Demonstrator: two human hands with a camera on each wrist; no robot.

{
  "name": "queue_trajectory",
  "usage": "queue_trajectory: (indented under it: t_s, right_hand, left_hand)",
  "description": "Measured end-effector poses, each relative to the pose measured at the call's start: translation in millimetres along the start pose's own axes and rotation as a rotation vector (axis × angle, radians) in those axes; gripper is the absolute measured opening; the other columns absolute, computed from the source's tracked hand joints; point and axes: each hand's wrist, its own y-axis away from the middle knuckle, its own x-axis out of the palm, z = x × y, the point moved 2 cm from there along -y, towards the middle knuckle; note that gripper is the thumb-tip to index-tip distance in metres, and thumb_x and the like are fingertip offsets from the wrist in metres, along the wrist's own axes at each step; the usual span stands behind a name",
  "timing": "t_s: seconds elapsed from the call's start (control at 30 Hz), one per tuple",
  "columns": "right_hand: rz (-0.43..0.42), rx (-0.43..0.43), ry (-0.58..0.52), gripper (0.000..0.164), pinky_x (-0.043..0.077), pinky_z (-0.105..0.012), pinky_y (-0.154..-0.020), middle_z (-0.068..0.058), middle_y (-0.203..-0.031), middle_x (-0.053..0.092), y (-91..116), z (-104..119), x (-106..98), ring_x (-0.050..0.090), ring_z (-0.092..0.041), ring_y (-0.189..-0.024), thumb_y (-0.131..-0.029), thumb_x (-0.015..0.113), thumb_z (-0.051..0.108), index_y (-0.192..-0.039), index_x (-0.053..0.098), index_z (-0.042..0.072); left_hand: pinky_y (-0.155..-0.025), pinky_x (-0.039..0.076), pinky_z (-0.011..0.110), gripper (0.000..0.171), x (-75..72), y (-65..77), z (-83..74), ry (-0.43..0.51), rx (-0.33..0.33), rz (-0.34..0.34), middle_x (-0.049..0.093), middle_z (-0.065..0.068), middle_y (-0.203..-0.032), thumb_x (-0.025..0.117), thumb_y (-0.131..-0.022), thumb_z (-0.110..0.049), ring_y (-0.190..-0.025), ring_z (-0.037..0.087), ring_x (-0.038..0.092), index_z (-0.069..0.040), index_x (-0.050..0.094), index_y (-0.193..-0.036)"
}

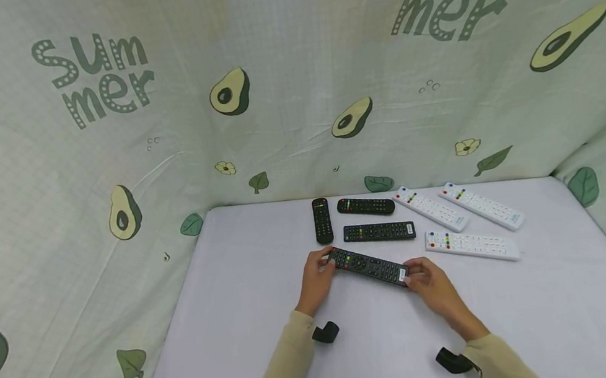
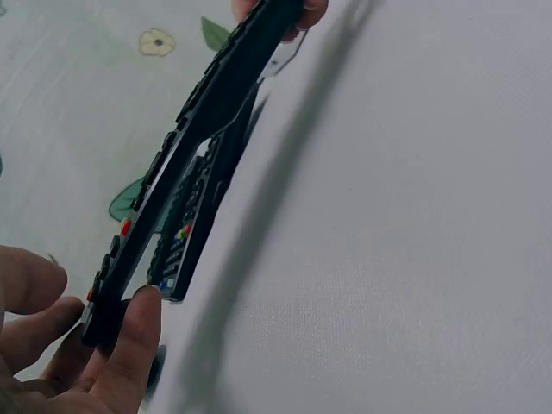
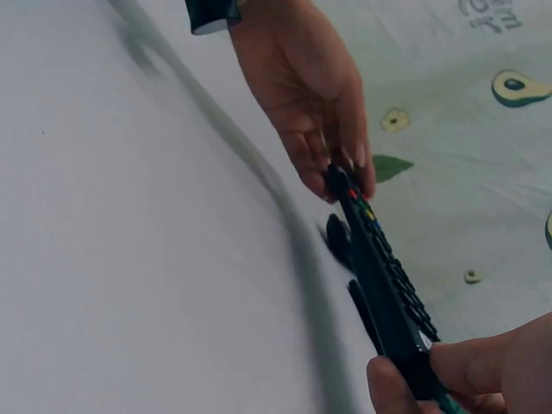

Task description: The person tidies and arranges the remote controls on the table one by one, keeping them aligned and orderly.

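Note:
A long black remote control point(image 1: 370, 267) with coloured buttons is held between both hands, raised off the white table as its shadow shows in the wrist views. My left hand point(image 1: 317, 278) pinches its left end, thumb on the near side. At the other end, by a white label, my right hand point(image 1: 430, 285) grips it between thumb and fingers. Seen from the left wrist, the remote point(image 2: 164, 164) stands edge-on with its buttons facing left. Just beyond it lies another black remote point(image 1: 379, 232), lined up left to right.
Farther back on the table point(image 1: 245, 270) lie an upright-set black remote point(image 1: 322, 220) and a rounded black one point(image 1: 365, 206). To the right are three white remotes, the nearest point(image 1: 472, 246) close to my right hand. A printed cloth point(image 1: 286, 141) hangs behind the table.

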Motion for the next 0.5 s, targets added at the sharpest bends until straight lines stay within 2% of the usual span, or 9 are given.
queue_trajectory:
  t_s: [0.1,0.23,0.4,0.5]
  right_hand:
    - [0.026,0.025,-0.064,0.039,0.061,-0.024,-0.083,-0.026,-0.126,0.063,5.0,3.1,10.3,0.072,-0.022,-0.102,-0.1,0.063,-0.005,-0.137,0.051,-0.009]
    - [0.071,0.037,-0.097,0.04,0.06,-0.024,-0.081,-0.021,-0.122,0.065,12.3,5.7,26.7,0.07,-0.019,-0.098,-0.098,0.066,-0.003,-0.137,0.054,-0.007]
    - [0.165,0.013,-0.122,0.044,0.058,-0.023,-0.079,-0.018,-0.12,0.065,20.6,9.3,48.8,0.068,-0.019,-0.096,-0.097,0.07,0.001,-0.138,0.056,-0.005]
    - [0.23,-0.023,-0.155,0.047,0.058,-0.024,-0.078,-0.018,-0.118,0.065,24.2,12.3,62.5,0.068,-0.019,-0.094,-0.096,0.071,0.002,-0.14,0.054,-0.008]
  left_hand:
    - [-0.085,0.063,0.03,0.034,-7.4,-1.4,1.0,0.051,-0.029,-0.042,0.062,0.019,-0.133,0.058,-0.104,0.001,-0.107,0.025,0.068,0.002,0.066,-0.137]
    - [-0.078,0.062,0.027,0.03,-17.9,-3.7,6.5,0.11,-0.093,-0.078,0.066,0.017,-0.13,0.057,-0.106,-0.001,-0.094,0.015,0.066,0.0,0.07,-0.133]
    - [-0.079,0.059,0.025,0.028,-32.0,-6.6,12.6,0.19,-0.184,-0.101,0.068,0.017,-0.126,0.057,-0.106,-0.005,-0.095,0.013,0.064,0.0,0.072,-0.13]
    - [-0.081,0.059,0.025,0.028,-39.7,-8.5,16.8,0.242,-0.232,-0.1,0.067,0.017,-0.127,0.057,-0.106,-0.005,-0.098,0.014,0.064,0.0,0.071,-0.13]
